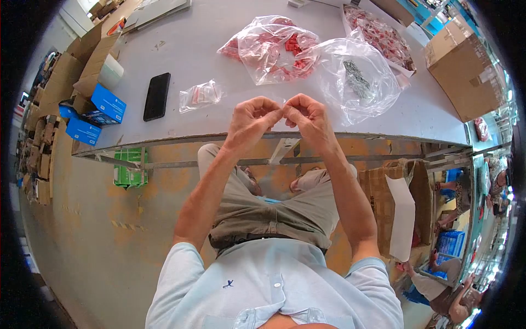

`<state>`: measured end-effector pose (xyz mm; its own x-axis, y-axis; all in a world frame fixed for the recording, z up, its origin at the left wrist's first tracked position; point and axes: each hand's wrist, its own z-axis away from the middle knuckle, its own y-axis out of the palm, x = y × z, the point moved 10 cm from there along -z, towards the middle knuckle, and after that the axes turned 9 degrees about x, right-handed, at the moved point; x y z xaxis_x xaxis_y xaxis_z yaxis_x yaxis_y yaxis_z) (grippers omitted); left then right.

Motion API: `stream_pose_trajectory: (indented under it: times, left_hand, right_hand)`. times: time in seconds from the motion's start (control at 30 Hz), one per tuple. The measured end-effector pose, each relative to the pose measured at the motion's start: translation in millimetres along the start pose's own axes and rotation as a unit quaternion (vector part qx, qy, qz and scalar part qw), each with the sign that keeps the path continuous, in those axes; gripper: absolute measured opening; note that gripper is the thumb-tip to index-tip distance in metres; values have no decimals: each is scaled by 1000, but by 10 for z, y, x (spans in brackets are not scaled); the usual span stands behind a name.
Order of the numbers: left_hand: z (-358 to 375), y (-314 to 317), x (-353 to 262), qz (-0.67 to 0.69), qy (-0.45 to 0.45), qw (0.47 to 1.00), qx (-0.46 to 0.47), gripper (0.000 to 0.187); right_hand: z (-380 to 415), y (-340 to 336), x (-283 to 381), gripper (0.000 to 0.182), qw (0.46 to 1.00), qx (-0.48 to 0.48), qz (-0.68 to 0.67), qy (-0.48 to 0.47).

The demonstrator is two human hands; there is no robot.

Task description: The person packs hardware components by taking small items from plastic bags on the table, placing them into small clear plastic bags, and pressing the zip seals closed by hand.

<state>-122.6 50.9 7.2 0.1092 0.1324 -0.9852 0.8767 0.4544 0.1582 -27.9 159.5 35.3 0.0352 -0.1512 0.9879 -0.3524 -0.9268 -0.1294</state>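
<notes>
Just above the table's front edge, my left hand (pixel 252 122) and my right hand (pixel 310 120) meet fingertip to fingertip. Both are closed in a pinch. A faint clear bit shows between the tips, too small to name. Beyond them lies a clear plastic bag (pixel 263 52) of red pieces. To its right an open clear bag (pixel 359 82) holds small dark metallic pieces. Left of my hands is a small clear packet (pixel 200 96) with pale and reddish contents that I cannot make out.
A black phone (pixel 156 97) and a blue box (pixel 107 104) lie at left. Many red-and-white packets (pixel 378 35) fill a tray at back right, near a cardboard carton (pixel 463 68). Under the table stand an open carton (pixel 383 203) and a green package (pixel 130 167). People sit far right.
</notes>
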Motion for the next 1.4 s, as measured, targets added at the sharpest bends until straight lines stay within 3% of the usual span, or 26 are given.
stream_pose_trajectory:
  times: [0.17,0.3,0.37,0.5,0.6,0.67,0.73,0.9,0.93,1.0,1.07,1.17,1.23,1.33,1.4]
  left_hand:
    - [64,4,-183,-195,66,976,-71,11]
    - [51,-63,-109,-160,45,979,-117,12]
    - [57,-222,-36,-105,59,979,-164,13]
    - [98,-194,-99,-134,62,975,-167,12]
    - [70,-49,-110,-147,71,978,-132,10]
    - [93,21,-253,-197,117,962,-147,12]
    - [67,-16,-150,-213,84,964,-137,9]
    - [39,45,-37,-86,52,991,-92,6]
    - [15,79,-11,-85,53,991,-86,6]
    - [40,28,-14,-114,76,982,-133,7]
    - [56,71,-12,-109,84,977,-164,6]
    - [80,61,6,-77,100,971,-201,6]
    - [2,20,178,0,88,980,-181,10]
    - [9,21,109,-29,36,986,-160,9]
    - [-17,130,72,-18,21,995,-98,10]
  right_hand:
    - [30,-14,-57,11,999,-25,45,-10]
    - [88,-37,-49,14,989,-103,96,-46]
    - [89,-94,-76,17,992,-105,56,-43]
    - [97,-110,-83,27,996,-92,-3,-15]
    - [42,-27,-41,31,995,-75,59,1]
    - [-20,3,-103,24,997,-60,41,-16]
    - [-51,-16,-153,19,999,-42,25,-18]
    - [33,-52,-36,16,997,-47,56,-18]
    - [47,-72,34,14,990,-61,116,-51]
    - [92,-68,114,13,978,-74,174,-83]
    - [189,-15,337,8,932,-130,301,-156]
    - [203,0,345,5,921,-141,340,-130]
    - [201,-41,346,7,930,-143,310,-134]
    - [147,-106,283,7,959,-110,242,-94]
    - [134,-154,212,9,973,-78,214,-33]
